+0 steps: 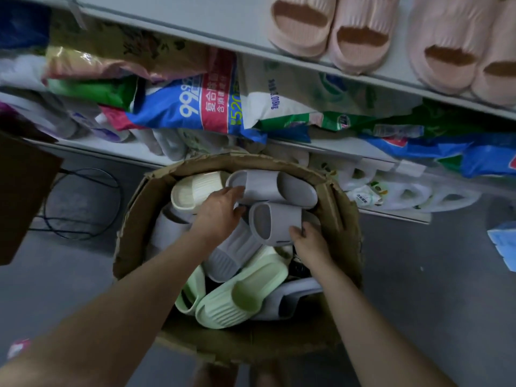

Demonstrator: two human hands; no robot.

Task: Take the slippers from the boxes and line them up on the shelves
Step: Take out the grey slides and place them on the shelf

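Hands are working down in the cardboard box [131, 219], which is sitting on the grey floor [418, 275]. The left hand [220, 210] is closing fingers and thumb on the left end of the far grey slipper [279, 188], which is lying across the far side of the box. The right hand [310, 241] is gripping the near edge of the near grey slipper [275, 222], just beside the first. The hands are sitting apart, one slipper each. A cream slipper [195, 188] is lying far left in the box, and pale green slippers [245, 291] are lying at its near side. Pink slippers [335, 32] are standing in a row on the upper shelf [195, 20], far right.
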